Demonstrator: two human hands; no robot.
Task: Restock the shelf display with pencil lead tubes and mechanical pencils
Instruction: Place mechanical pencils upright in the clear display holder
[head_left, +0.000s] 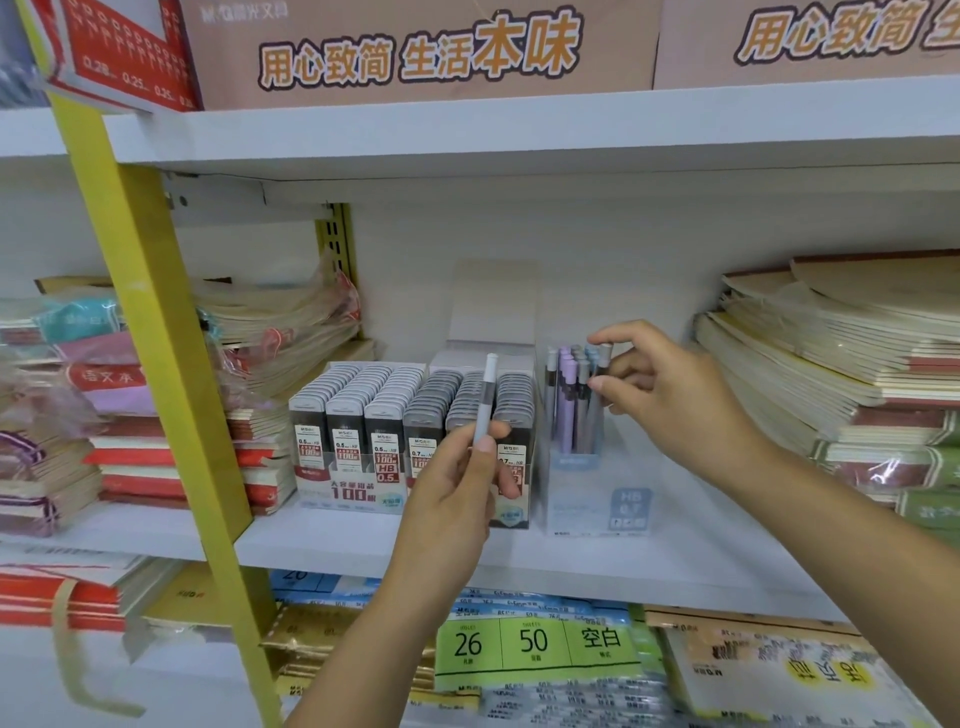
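My left hand (457, 478) grips a pale grey mechanical pencil (485, 400) upright, in front of the lead tube display box (358, 493). That box holds several rows of grey-capped pencil lead tubes (384, 410) with red and white labels. To its right stands a clear pencil box (597, 499) with purple, grey and blue mechanical pencils (569, 400) standing in it. My right hand (670, 395) pinches the rightmost grey pencil (601, 374) in that box near its top, between thumb and forefinger.
The white shelf (649, 561) carries stacks of notebooks at the left (130, 431) and right (841, 374). A yellow upright post (150, 322) crosses the left side. The shelf below holds packaged paper pads (535, 644). A shelf board (519, 135) runs overhead.
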